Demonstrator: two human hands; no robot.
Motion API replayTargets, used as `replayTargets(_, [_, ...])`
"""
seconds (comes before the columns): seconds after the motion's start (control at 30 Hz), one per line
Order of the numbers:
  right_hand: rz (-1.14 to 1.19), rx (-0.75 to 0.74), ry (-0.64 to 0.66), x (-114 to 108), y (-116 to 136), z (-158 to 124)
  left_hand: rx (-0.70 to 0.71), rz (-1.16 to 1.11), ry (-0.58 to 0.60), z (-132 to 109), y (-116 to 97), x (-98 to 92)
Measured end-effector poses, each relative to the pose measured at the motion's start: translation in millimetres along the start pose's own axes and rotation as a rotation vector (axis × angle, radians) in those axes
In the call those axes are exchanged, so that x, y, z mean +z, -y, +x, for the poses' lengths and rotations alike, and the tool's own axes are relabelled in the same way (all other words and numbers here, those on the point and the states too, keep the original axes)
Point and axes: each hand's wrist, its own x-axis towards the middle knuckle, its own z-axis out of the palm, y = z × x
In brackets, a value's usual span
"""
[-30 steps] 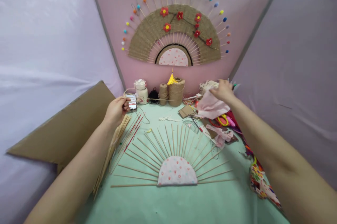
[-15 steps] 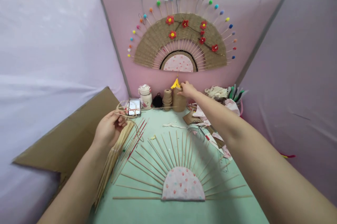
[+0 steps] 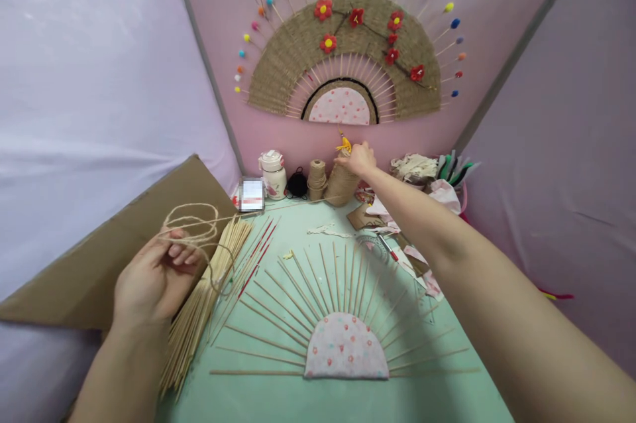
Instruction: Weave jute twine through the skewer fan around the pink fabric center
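Pinched in my left hand are several loose loops of jute twine, raised over the left side of the table. A strand runs from them toward the rolls at the back. My right hand reaches far forward and grips the top of a large jute twine roll, which leans to the right; some fingers are hidden. Beside it stands a smaller twine roll. Nearer me lies a half-round, flower-print fan base with thin wooden sticks spread out from it.
A bundle of sticks lies left, near a cardboard sheet. A phone, white bottle and black yarn ball stand at the back. Scraps and a pen lie right. A finished woven fan hangs behind.
My left hand has drawn back left and toward me with the twine, stretching its strand. The large roll has gone from upright to leaning right under my right hand. The view has tipped down.
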Motion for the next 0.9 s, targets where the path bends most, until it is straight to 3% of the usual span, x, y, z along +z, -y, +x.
replayTargets(0.2, [0.010,-0.027,-0.001,2.3,3.8,-1.4,-0.001,-0.008,-0.010,1.5,3.1,1.4])
replayTargets(0.47, [-0.077,-0.216,-0.054,14.4,13.9,-17.1,-0.019,-0.024,0.013,3.9,-2.3,2.9])
replayTargets(0.77, [-0.081,-0.310,0.081,-11.2,-12.8,-7.5,0.052,0.046,0.012,-3.8,-21.8,-6.0])
replayTargets(0.9, [-0.051,-0.453,-0.065,-23.0,-23.4,-22.6,0.197,0.101,0.032,1.3,-28.0,2.7])
